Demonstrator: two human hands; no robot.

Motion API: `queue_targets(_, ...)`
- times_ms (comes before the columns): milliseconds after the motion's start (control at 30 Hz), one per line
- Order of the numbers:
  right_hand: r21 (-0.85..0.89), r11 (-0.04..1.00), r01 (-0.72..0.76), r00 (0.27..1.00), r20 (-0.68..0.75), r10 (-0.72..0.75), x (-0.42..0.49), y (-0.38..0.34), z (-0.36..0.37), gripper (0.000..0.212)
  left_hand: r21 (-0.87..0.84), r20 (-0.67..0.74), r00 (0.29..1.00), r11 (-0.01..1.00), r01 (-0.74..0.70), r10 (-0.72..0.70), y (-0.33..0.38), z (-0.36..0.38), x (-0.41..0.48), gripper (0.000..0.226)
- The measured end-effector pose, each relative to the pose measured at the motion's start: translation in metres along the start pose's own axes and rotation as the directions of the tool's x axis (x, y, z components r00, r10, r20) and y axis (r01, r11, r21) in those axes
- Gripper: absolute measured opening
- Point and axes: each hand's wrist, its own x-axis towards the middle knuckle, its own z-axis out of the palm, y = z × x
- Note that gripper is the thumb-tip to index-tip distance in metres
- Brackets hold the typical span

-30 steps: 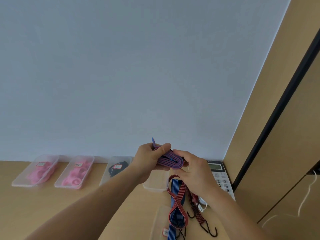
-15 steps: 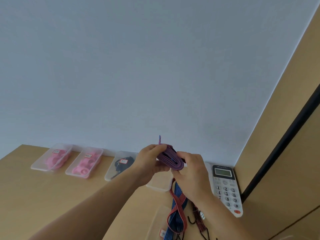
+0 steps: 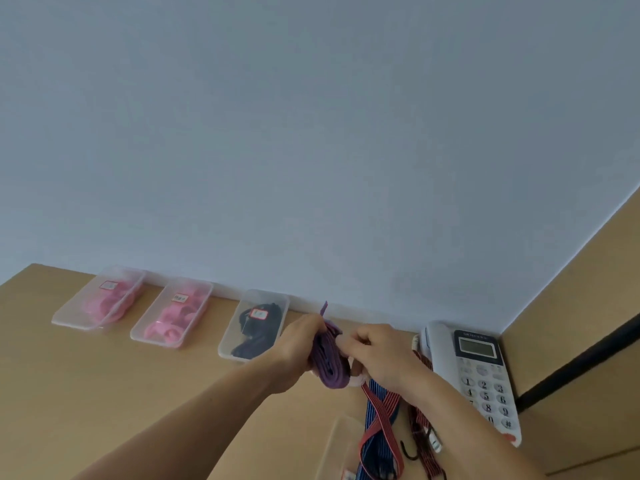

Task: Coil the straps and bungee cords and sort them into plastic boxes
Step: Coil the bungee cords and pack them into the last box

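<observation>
- Left fingers (image 3: 313, 329) curl over the top of the coiled purple strap (image 3: 329, 367); we count this as a firm grip by the left hand (image 3: 298, 348).
- Right fingertips (image 3: 344, 341) pinch the coil's near edge, and the right hand (image 3: 384, 358) is closed around that side. We cannot tell how the lower fingers sit.
- The strap is held up between both hands, above the desk (image 3: 104, 393) and clear of it. One loose purple tail sticks up past the left knuckles.
- Just below the right hand, striped bungee cords (image 3: 381, 424) — one red-black, one blue — lie crossed on the desk, with dark metal hooks (image 3: 412, 452) at their near ends.
- A clear plastic box (image 3: 341, 441) lies beside the cords at the bottom edge, partly cut off.
- Along the back of the desk there is a row of three labelled clear boxes:
  - far-left pink box (image 3: 100, 301), with pink coils inside
  - second pink box (image 3: 173, 315), with the same kind of contents
  - black-strap box (image 3: 254, 327), nearest the left hand — dark straps inside
- A white desk telephone (image 3: 474, 375) lies right of the right hand, keypad up.
- A pale blue-grey wall (image 3: 311, 133) stands behind, and a tan wood panel (image 3: 588, 306) closes the right side.
</observation>
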Motion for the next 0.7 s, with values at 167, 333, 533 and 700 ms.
queue_targets(167,0.039,0.988,-0.147,0.978,-0.144,0.151,0.027,0.007,0.030,0.021,-0.021,0.155,0.984,0.996,0.090,-0.086,-0.005,-0.025,0.042,0.020)
queue_targets(333,0.095,0.967,-0.235,0.942,-0.225,0.251,0.051,0.020,0.049,0.014,-0.022,0.248,0.960,0.991,0.135,-0.126,-0.013,-0.036,0.081,0.022)
queue_targets(533,-0.093,0.957,-0.273,0.939,-0.241,0.245,0.067,0.035,0.061,0.021,0.034,0.324,0.932,0.986,0.161,-0.164,-0.022,-0.038,0.106,0.028)
queue_targets(700,-0.118,0.950,-0.291,0.888,-0.403,0.222,0.089,0.038,0.050,0.021,0.199,0.193,0.981,0.980,-0.005,-0.034,-0.021,-0.037,0.135,0.028)
